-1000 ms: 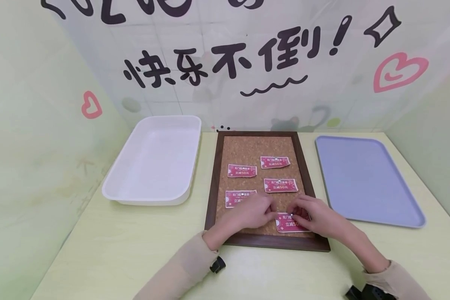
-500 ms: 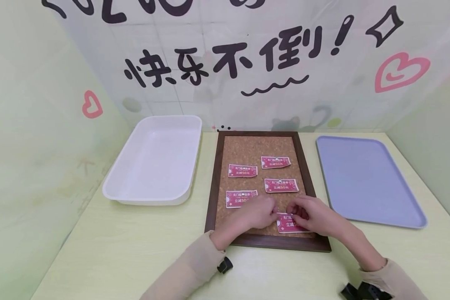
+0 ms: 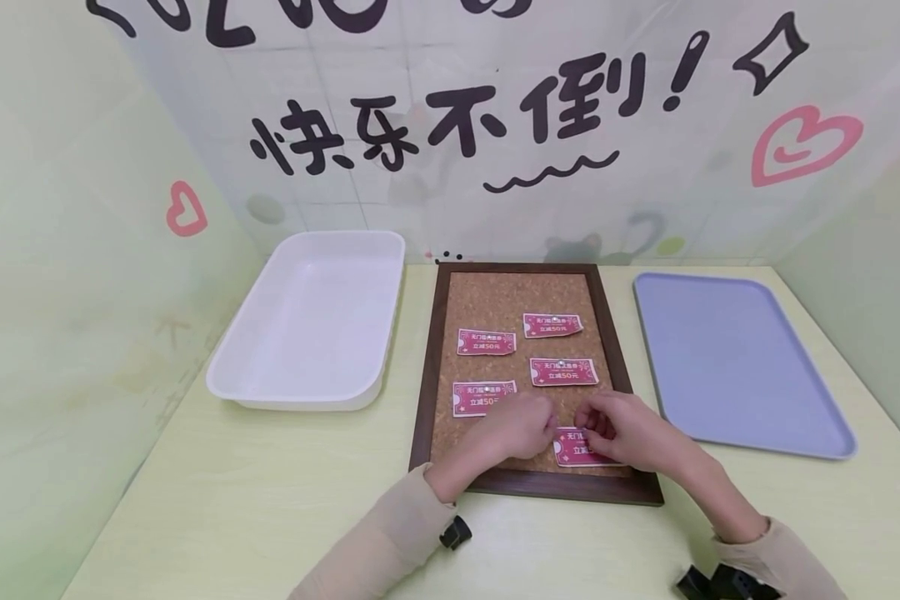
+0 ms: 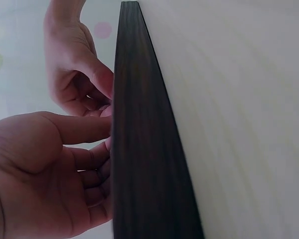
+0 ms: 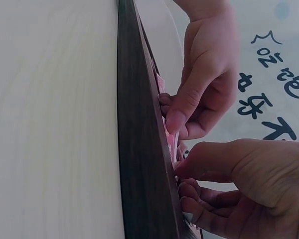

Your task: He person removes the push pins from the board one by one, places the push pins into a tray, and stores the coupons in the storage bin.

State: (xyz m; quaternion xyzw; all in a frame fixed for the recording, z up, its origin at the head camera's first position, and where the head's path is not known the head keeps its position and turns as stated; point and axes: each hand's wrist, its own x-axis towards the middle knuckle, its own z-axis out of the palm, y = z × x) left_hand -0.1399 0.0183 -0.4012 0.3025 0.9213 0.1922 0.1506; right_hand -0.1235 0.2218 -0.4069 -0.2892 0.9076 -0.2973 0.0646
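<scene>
Five-like rows aside, several pink paper coupons lie on a framed cork board [image 3: 487, 292]; the lowest coupon [image 3: 567, 450] is at its lower right. My left hand [image 3: 521, 425] pinches that coupon's left edge with thumb and curled fingers, the thumb on pink paper in the right wrist view. Over the coupon's upper middle, my right hand [image 3: 633, 429] has thumb and fingers drawn together at a small pushpin, which the fingers now hide. In the left wrist view, the dark frame [image 4: 144, 124] covers the fingertips of the left hand [image 4: 40, 174] and right hand [image 4: 74, 64].
Small pins hold the upper coupon [image 3: 552, 325], the left coupon [image 3: 486, 342] and others on the cork. A white tub [image 3: 307, 317] stands left of the board. To the right lies a flat lavender tray [image 3: 742, 367]. A printed wall sheet rises behind.
The pushpin seen at my right fingertips a second ago is now covered by them. My left forearm has shifted slightly right; both hands stay at the lowest coupon.
</scene>
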